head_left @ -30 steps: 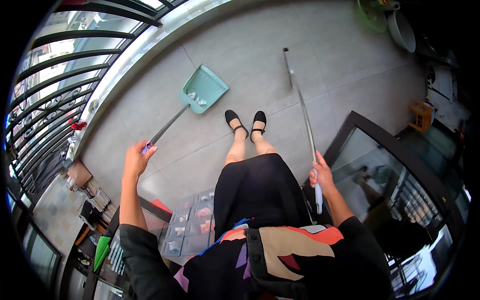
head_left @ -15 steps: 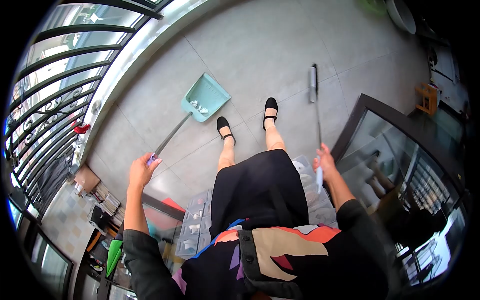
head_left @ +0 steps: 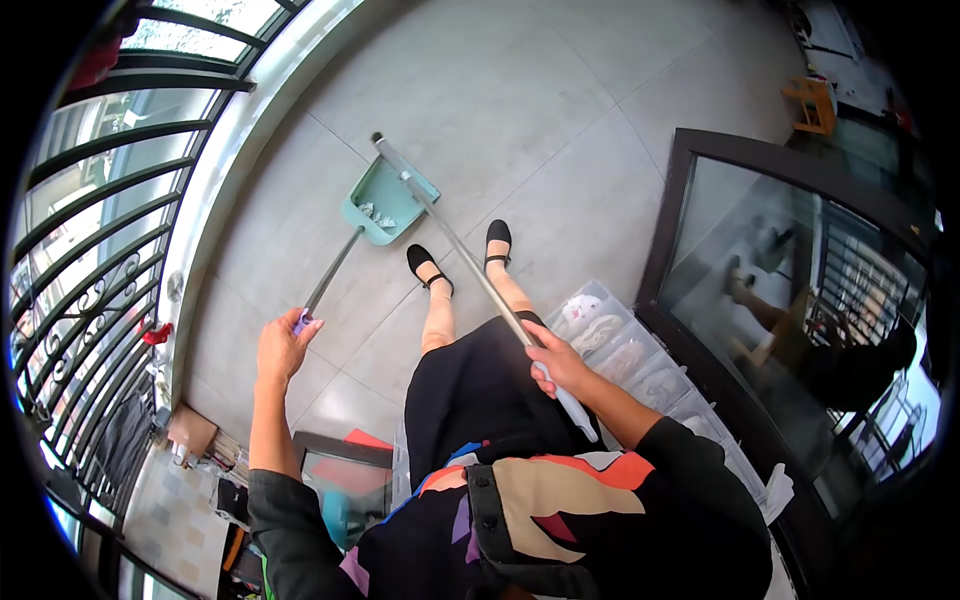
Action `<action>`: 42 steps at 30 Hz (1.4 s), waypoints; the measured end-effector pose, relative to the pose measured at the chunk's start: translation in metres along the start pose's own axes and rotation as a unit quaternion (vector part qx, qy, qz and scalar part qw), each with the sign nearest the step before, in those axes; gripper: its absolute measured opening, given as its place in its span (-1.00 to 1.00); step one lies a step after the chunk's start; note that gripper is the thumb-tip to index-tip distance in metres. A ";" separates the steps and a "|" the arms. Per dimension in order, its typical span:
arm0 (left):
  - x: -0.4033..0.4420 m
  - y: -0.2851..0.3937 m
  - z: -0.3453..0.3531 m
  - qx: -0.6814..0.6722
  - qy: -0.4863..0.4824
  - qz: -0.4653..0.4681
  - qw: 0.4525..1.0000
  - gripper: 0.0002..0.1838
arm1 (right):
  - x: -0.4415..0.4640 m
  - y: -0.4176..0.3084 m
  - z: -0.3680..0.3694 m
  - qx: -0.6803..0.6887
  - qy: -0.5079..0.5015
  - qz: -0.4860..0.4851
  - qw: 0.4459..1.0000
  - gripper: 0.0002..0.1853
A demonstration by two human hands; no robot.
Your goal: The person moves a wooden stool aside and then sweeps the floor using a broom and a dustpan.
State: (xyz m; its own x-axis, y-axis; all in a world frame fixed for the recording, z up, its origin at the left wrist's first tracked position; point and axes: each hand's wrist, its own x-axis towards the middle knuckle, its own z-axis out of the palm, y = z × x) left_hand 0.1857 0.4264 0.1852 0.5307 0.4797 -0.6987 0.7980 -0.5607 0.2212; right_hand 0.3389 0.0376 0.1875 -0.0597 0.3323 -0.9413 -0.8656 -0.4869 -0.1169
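Note:
My left hand (head_left: 285, 345) is closed around the purple grip of a long-handled dustpan (head_left: 378, 235). Its pale green pan rests on the floor, with crumpled white scraps (head_left: 376, 214) lying inside near the handle end. In my right hand (head_left: 558, 365) is the light grip of a broom (head_left: 470, 262), whose metal handle slants across in front of my legs. The narrow broom head (head_left: 394, 160) is over the open front edge of the pan; whether it touches the pan I cannot tell.
My feet in black shoes (head_left: 430, 270) stand close to the dustpan. Clear plastic shoe boxes (head_left: 625, 350) are stacked behind me on the right, beside a dark-framed glass door (head_left: 665, 235). A barred window (head_left: 130, 215) runs along the left. An orange stool (head_left: 812, 105) stands far right.
My right hand has swung the broom leftward from the right side to the dustpan, over its front edge. My left hand keeps its hold on the dustpan. The view has shifted rightward.

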 end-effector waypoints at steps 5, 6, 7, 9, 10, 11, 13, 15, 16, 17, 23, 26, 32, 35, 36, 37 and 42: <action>0.011 0.030 -0.003 0.011 0.000 0.030 0.999 -0.62 | -0.023 0.030 -0.057 0.123 0.108 -0.033 0.986 -0.44; 0.014 0.034 -0.002 0.014 0.006 0.052 0.999 -0.62 | -0.024 0.036 -0.072 0.145 0.139 -0.044 0.979 -0.44; 0.017 0.042 -0.004 0.020 0.004 0.054 0.998 -0.62 | -0.025 0.042 -0.088 0.167 0.170 -0.053 0.970 -0.43; 0.026 0.062 -0.009 0.055 -0.041 0.038 0.997 -0.59 | -0.022 0.050 -0.125 0.198 0.242 -0.068 0.947 -0.44; 0.029 0.069 -0.009 0.059 -0.043 0.040 0.997 -0.59 | -0.017 0.054 -0.147 0.230 0.263 -0.083 0.933 -0.43; 0.032 0.076 -0.009 0.065 -0.041 0.056 0.996 -0.58 | -0.010 0.057 -0.171 0.261 0.284 -0.097 0.918 -0.42; 0.036 0.088 -0.011 0.073 -0.037 0.071 0.994 -0.58 | 0.003 0.051 -0.213 0.295 0.309 -0.114 0.897 -0.42; 0.039 0.102 -0.013 0.094 -0.045 0.094 0.990 -0.58 | 0.022 0.042 -0.259 0.323 0.323 -0.112 0.883 -0.45; 0.041 0.107 -0.013 0.098 -0.045 0.094 0.990 -0.58 | 0.028 0.035 -0.269 0.348 0.339 -0.110 0.867 -0.47; 0.042 0.111 -0.013 0.097 -0.048 0.095 0.990 -0.57 | 0.035 0.031 -0.275 0.350 0.337 -0.109 0.867 -0.47; 0.049 0.126 -0.016 0.105 -0.056 0.102 0.988 -0.58 | 0.054 0.037 -0.177 0.203 0.245 -0.036 0.947 -0.55; 0.051 0.126 -0.015 0.101 -0.052 0.107 0.988 -0.58 | 0.036 0.030 -0.097 0.148 0.156 0.001 0.976 -0.51; 0.048 0.127 -0.011 0.095 -0.035 0.103 0.990 -0.57 | 0.012 0.005 -0.046 0.040 0.016 -0.019 0.999 -0.47; 0.049 0.119 -0.007 0.094 -0.028 0.102 0.990 -0.54 | -0.021 -0.003 -0.043 -0.019 0.026 -0.012 0.999 -0.45; 0.047 0.121 -0.008 0.097 -0.029 0.102 0.990 -0.54 | -0.029 -0.005 -0.045 -0.028 0.021 -0.012 0.999 -0.45; 0.045 0.119 -0.009 0.101 -0.029 0.102 0.989 -0.53 | -0.035 -0.007 -0.050 -0.039 0.050 -0.016 0.998 -0.43; 0.029 0.085 -0.012 0.079 -0.027 0.076 0.994 -0.53 | -0.010 -0.027 -0.089 -0.147 0.186 -0.097 0.967 -0.42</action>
State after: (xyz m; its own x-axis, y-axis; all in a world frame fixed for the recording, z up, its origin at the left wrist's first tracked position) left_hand 0.2720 0.4008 0.1919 0.6222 0.3463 -0.7021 0.6522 -0.7253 0.2203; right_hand 0.4072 -0.0247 0.1718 0.3189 0.1538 -0.9352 -0.6606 -0.6715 -0.3357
